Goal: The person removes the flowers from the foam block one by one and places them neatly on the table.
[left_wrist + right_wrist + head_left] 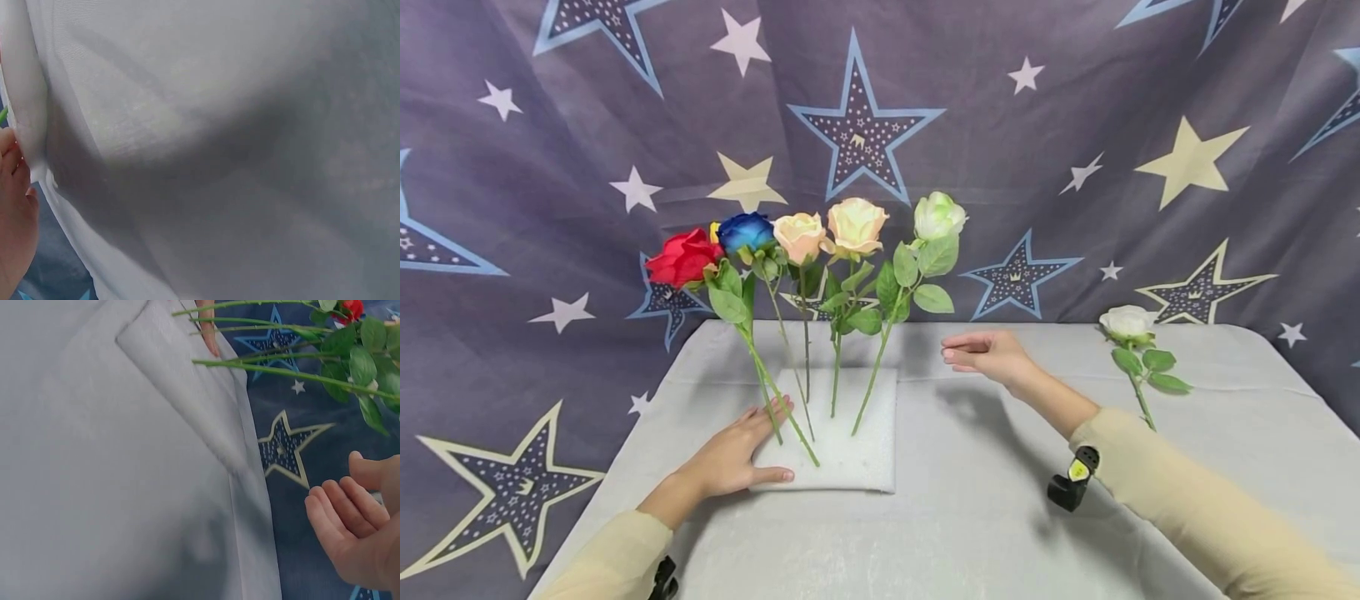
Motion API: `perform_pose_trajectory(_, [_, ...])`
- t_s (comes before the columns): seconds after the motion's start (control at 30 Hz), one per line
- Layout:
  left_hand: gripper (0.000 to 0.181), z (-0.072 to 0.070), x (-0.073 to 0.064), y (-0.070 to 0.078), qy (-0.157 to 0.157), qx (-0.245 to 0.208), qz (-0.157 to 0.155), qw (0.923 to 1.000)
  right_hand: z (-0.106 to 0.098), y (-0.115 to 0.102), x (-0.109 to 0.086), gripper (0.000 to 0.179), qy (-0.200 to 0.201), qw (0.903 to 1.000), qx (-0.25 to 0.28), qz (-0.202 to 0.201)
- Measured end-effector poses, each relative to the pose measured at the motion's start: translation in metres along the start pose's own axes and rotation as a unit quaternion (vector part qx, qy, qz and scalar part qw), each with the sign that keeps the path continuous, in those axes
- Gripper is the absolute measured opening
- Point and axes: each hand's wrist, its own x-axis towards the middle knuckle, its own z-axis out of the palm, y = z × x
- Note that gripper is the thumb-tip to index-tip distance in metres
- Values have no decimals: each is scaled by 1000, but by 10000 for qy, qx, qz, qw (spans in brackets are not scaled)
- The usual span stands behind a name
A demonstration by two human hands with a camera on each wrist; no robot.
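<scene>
Several artificial roses stand with their stems in a white foam block (868,467): a red rose (683,258), a blue rose (747,233), two peach roses, one paler (856,225), and a greenish-white rose (940,215). A bit of yellow shows behind the blue one. My left hand (733,454) rests on the block's left side, fingers spread and thumb near the front. At the edge of the left wrist view, only part of that hand (15,212) shows. To the right of the flowers, my right hand (988,357) hangs above the table, its fingers loosely bent around nothing.
A white rose (1127,325) with green leaves lies on the table's right side. The grey cloth (970,517) covers the table. Behind it hangs a dark curtain (940,50) printed with stars.
</scene>
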Motion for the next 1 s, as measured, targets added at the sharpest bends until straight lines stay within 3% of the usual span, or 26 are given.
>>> perform_pose_trajectory(0.4, [100, 0, 0, 0, -1, 4, -7, 10000, 37, -5, 8, 40, -289, 9962, 768, -296])
perform_pose_trajectory(0.5, [101, 0, 0, -1, -13, -17, -20, 10000, 43, 5, 18, 39, -457, 9904, 1195, -515])
perform_pose_trajectory(0.63, [101, 0, 0, -1, -31, -4, -38, 10000, 53, 5, 20, 38, -524, 9862, 1485, -504])
perform_pose_trajectory(0.67, [100, 0, 0, -1, -31, -12, -46, 10000, 57, -5, 13, 38, -434, 9881, 1430, -354])
perform_pose_trajectory(1.0, [101, 0, 0, -2, -52, -42, -127, 9999, 78, -6, 17, 41, -509, 9792, 1929, -367])
